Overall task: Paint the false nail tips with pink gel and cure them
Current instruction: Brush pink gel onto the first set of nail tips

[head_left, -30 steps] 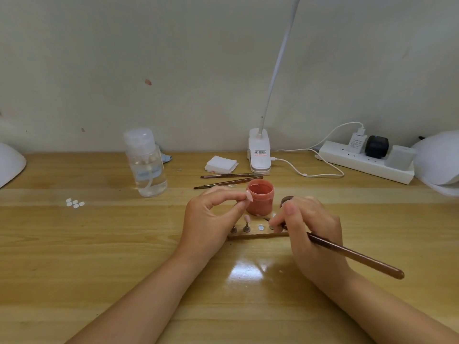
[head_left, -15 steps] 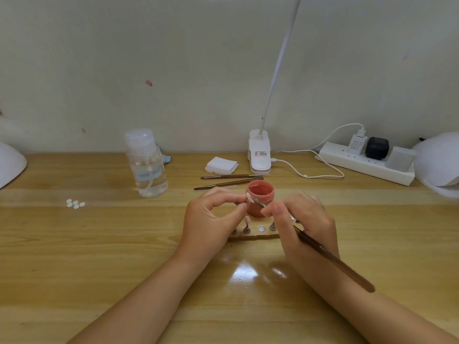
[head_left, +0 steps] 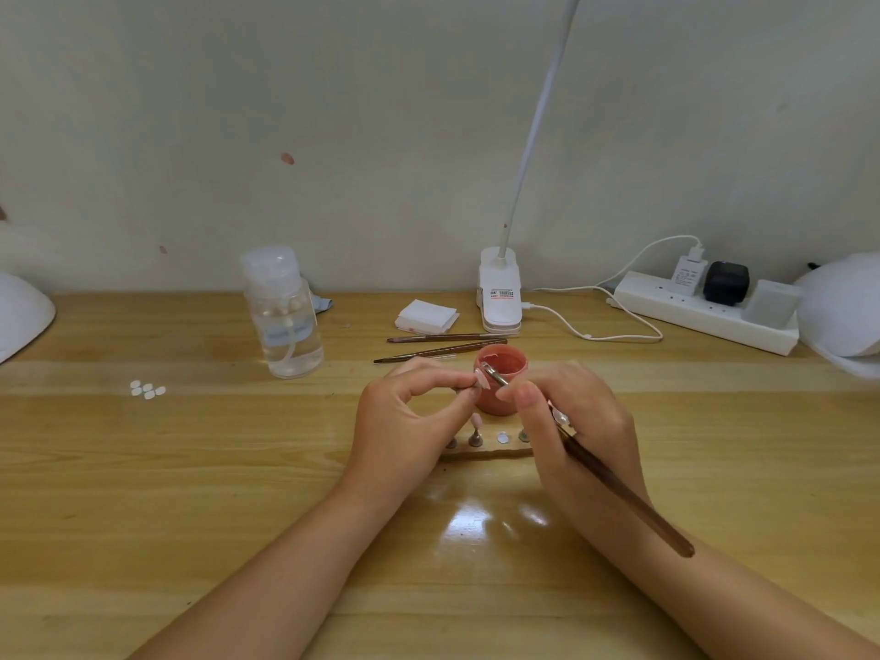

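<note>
My left hand (head_left: 409,421) pinches a small stand between thumb and forefinger, and a false nail tip (head_left: 482,378) sits at its end. My right hand (head_left: 576,421) grips a brown brush (head_left: 619,488), whose bristle end touches that nail tip. Just behind them stands the open pot of pink gel (head_left: 501,383). Below the hands lies a wooden holder strip (head_left: 490,452) carrying more small stands, one with a pink tip (head_left: 476,423). Several loose white nail tips (head_left: 147,389) lie on the table to the left.
A clear pump bottle (head_left: 285,316) stands at the back left. Two spare brushes (head_left: 443,345), white pads (head_left: 426,316), a clip lamp base (head_left: 499,292) and a power strip (head_left: 705,309) line the back. White curing lamps sit at the left edge (head_left: 21,312) and right edge (head_left: 843,312).
My right hand rose from the holder strip and swung the brush up, bringing its tip onto the nail tip that my left hand holds. My left hand stayed put.
</note>
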`<control>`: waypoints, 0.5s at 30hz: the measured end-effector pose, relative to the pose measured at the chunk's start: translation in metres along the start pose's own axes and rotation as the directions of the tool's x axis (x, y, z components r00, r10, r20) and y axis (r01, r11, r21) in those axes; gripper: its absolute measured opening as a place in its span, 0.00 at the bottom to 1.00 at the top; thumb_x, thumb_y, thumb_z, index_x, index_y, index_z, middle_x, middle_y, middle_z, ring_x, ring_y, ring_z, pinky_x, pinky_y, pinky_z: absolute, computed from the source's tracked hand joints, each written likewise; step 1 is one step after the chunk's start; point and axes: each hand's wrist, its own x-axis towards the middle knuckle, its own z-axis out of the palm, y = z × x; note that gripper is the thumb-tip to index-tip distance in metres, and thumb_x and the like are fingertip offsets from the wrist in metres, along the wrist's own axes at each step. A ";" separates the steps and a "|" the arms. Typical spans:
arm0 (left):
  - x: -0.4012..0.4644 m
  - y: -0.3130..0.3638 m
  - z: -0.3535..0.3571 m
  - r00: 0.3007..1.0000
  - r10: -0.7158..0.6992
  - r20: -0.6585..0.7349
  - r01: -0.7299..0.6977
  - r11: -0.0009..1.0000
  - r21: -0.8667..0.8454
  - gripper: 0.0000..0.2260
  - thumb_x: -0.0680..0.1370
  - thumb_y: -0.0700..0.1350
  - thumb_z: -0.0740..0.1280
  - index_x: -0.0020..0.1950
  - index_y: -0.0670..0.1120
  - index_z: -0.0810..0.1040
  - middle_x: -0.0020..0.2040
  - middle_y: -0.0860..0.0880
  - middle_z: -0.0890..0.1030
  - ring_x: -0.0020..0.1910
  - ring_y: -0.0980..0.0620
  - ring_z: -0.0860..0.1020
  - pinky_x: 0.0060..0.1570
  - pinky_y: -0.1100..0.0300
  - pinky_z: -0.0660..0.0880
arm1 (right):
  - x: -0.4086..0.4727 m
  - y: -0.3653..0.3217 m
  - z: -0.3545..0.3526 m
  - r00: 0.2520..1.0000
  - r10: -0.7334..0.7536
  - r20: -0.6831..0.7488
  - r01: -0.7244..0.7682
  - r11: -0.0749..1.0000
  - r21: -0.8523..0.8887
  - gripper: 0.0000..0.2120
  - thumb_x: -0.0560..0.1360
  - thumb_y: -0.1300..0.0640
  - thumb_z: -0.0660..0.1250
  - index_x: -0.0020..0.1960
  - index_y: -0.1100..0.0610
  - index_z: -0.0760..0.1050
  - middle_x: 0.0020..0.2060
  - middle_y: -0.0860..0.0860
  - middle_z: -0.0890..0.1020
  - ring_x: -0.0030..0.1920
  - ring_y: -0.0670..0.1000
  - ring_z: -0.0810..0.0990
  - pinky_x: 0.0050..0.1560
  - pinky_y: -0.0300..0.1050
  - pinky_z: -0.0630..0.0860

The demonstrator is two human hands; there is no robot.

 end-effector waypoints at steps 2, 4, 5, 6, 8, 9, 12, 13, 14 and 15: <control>0.000 0.000 0.000 1.000 -0.001 -0.001 0.001 1.000 0.002 0.12 0.69 0.35 0.73 0.38 0.53 0.82 0.39 0.55 0.82 0.41 0.63 0.79 0.45 0.74 0.70 | -0.001 0.001 -0.001 1.000 0.007 0.013 -0.007 1.000 -0.010 0.15 0.76 0.55 0.57 0.37 0.57 0.79 0.33 0.47 0.80 0.36 0.46 0.76 0.40 0.50 0.72; 0.000 0.000 0.000 1.000 -0.001 -0.004 0.001 1.000 0.003 0.13 0.69 0.35 0.72 0.37 0.54 0.81 0.37 0.56 0.81 0.41 0.64 0.79 0.44 0.74 0.70 | -0.003 0.002 -0.005 1.000 0.026 0.002 -0.026 1.000 0.018 0.19 0.77 0.55 0.55 0.33 0.56 0.77 0.29 0.43 0.77 0.33 0.43 0.75 0.41 0.46 0.70; 0.000 0.000 0.000 1.000 0.000 -0.006 0.000 1.000 0.003 0.14 0.69 0.34 0.72 0.36 0.55 0.81 0.37 0.56 0.81 0.40 0.64 0.78 0.44 0.74 0.70 | -0.004 0.002 -0.007 0.999 0.035 -0.011 -0.034 0.999 0.037 0.20 0.77 0.55 0.54 0.31 0.56 0.76 0.28 0.43 0.76 0.32 0.43 0.74 0.40 0.45 0.69; 0.000 0.000 0.000 1.000 0.001 -0.006 -0.001 1.000 0.004 0.14 0.68 0.34 0.72 0.36 0.55 0.81 0.36 0.56 0.81 0.40 0.64 0.78 0.44 0.74 0.70 | -0.004 0.002 -0.008 0.999 0.041 -0.021 -0.039 0.998 0.049 0.20 0.78 0.55 0.54 0.31 0.56 0.76 0.27 0.43 0.76 0.32 0.43 0.74 0.40 0.44 0.69; 0.000 -0.001 0.000 1.000 0.004 -0.005 -0.004 1.000 0.006 0.13 0.68 0.34 0.73 0.37 0.55 0.81 0.36 0.56 0.81 0.41 0.64 0.79 0.45 0.74 0.70 | -0.003 0.002 -0.008 0.999 0.041 -0.024 -0.040 0.998 0.042 0.20 0.78 0.53 0.54 0.33 0.57 0.77 0.30 0.41 0.76 0.34 0.42 0.74 0.40 0.43 0.70; 0.000 -0.001 0.000 1.000 0.006 0.000 -0.006 1.000 0.008 0.13 0.69 0.35 0.73 0.37 0.54 0.82 0.37 0.56 0.82 0.41 0.64 0.79 0.45 0.74 0.70 | -0.003 0.001 -0.006 0.999 0.035 -0.020 -0.035 0.999 0.029 0.20 0.79 0.52 0.54 0.35 0.57 0.78 0.32 0.40 0.76 0.35 0.42 0.75 0.40 0.45 0.71; 0.000 0.000 0.000 1.000 0.006 0.010 -0.006 1.000 0.007 0.10 0.69 0.36 0.73 0.39 0.52 0.82 0.40 0.53 0.82 0.42 0.62 0.79 0.46 0.74 0.71 | 0.000 0.001 -0.001 1.000 0.001 -0.003 -0.001 1.000 -0.019 0.18 0.78 0.51 0.56 0.39 0.56 0.80 0.35 0.44 0.80 0.38 0.44 0.76 0.42 0.48 0.72; 0.000 0.000 0.000 1.000 0.007 0.009 -0.007 1.000 0.007 0.10 0.69 0.36 0.73 0.39 0.52 0.82 0.40 0.53 0.82 0.42 0.62 0.79 0.46 0.73 0.71 | 0.000 0.001 0.000 1.000 -0.010 0.002 0.010 0.999 -0.032 0.19 0.79 0.49 0.56 0.39 0.56 0.80 0.35 0.45 0.80 0.39 0.44 0.76 0.43 0.48 0.71; 0.000 0.000 0.000 1.000 0.009 0.007 -0.009 1.000 0.009 0.10 0.69 0.36 0.73 0.39 0.52 0.82 0.40 0.53 0.82 0.42 0.62 0.79 0.46 0.73 0.71 | -0.001 0.001 0.000 1.000 -0.017 0.004 0.018 0.999 -0.044 0.20 0.79 0.49 0.55 0.39 0.56 0.80 0.34 0.45 0.80 0.38 0.44 0.76 0.43 0.47 0.70; 0.000 -0.001 0.000 1.000 0.012 0.004 -0.012 1.000 0.012 0.11 0.69 0.36 0.73 0.39 0.53 0.82 0.40 0.54 0.82 0.42 0.62 0.79 0.45 0.73 0.71 | -0.001 0.002 -0.001 1.000 -0.020 0.000 0.020 0.999 -0.048 0.21 0.79 0.49 0.54 0.37 0.56 0.79 0.33 0.44 0.80 0.37 0.44 0.75 0.42 0.47 0.69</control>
